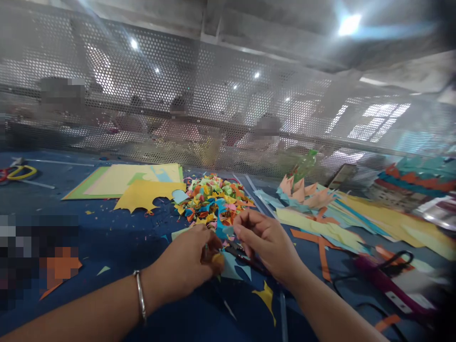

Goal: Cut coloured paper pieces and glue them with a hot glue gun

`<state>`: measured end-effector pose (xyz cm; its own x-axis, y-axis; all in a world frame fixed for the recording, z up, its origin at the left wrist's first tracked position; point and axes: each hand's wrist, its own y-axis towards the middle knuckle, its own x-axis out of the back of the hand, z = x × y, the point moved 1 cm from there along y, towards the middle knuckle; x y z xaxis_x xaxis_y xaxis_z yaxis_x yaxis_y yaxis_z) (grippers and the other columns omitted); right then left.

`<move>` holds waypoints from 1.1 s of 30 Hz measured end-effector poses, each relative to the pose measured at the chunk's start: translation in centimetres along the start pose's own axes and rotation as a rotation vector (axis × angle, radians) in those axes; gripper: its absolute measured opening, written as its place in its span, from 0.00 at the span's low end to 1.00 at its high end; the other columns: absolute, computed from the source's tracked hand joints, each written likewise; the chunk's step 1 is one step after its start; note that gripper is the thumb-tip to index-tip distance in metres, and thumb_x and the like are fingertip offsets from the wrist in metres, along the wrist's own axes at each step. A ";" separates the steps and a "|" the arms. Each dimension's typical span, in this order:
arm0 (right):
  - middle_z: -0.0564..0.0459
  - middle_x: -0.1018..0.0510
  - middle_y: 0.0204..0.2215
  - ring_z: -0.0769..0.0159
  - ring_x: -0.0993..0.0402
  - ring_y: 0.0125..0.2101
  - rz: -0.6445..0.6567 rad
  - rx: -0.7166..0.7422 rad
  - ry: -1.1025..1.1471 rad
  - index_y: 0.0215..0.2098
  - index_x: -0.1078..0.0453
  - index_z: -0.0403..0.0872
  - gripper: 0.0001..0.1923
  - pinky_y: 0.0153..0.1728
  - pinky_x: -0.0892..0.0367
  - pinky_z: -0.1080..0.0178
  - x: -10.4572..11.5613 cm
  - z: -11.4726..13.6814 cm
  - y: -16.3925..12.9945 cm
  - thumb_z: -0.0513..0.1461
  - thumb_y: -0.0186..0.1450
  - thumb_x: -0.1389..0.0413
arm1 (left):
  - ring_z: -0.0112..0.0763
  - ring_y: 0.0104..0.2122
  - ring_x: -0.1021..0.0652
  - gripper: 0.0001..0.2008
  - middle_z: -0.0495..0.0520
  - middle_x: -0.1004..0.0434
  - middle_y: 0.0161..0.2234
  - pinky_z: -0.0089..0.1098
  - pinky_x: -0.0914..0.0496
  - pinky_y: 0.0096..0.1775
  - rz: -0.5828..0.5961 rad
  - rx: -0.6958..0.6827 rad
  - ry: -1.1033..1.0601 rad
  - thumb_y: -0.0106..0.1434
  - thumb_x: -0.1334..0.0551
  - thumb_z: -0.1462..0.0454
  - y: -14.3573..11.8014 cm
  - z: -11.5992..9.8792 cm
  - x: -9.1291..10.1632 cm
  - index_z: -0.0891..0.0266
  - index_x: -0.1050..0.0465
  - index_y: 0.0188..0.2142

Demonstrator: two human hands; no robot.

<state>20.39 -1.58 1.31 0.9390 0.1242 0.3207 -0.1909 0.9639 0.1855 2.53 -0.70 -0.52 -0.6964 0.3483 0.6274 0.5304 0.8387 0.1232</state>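
I see my left hand (192, 261) closed on a small orange-yellow piece (217, 260) and my right hand (265, 240) pinching what looks like a light blue paper scrap (228, 231) (blurred), just this side of the multicoloured heap of paper cuttings (213, 195) mid-table.

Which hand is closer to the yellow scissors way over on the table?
Left. The left hand is nearer the yellow scissors at the far left; the right hand is farther off to their right.
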 end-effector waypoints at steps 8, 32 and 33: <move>0.61 0.37 0.17 0.77 0.43 0.14 -0.013 0.004 -0.073 0.27 0.38 0.47 0.08 0.15 0.46 0.70 0.0 0.2 -0.1 0.42 0.62 0.47 | 0.31 0.31 0.30 0.03 0.51 0.32 0.33 0.30 0.36 0.32 0.099 -0.051 0.102 0.52 0.42 0.70 -0.1 0.3 -0.5 0.62 0.30 0.27; 0.57 0.34 0.22 0.72 0.37 0.21 -0.026 0.277 -0.425 0.27 0.36 0.48 0.04 0.22 0.39 0.67 -0.5 0.4 -0.8 0.34 0.60 0.48 | 0.24 0.25 0.30 0.05 0.45 0.33 0.24 0.27 0.36 0.29 -0.055 0.015 -0.666 0.49 0.42 0.68 0.8 -0.6 1.5 0.62 0.35 0.28; 0.57 0.33 0.22 0.72 0.37 0.22 -0.017 0.286 -0.447 0.27 0.36 0.48 0.04 0.23 0.39 0.67 -0.5 0.4 -0.8 0.34 0.60 0.48 | 0.24 0.26 0.30 0.05 0.45 0.33 0.24 0.27 0.36 0.30 -0.053 0.024 -0.710 0.49 0.41 0.68 0.9 -0.7 1.6 0.62 0.36 0.28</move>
<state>19.97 -2.53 1.32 0.7408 -0.0639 0.6687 -0.3057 0.8543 0.4203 2.23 0.27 1.09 -0.8720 0.4883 -0.0325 0.4818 0.8683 0.1180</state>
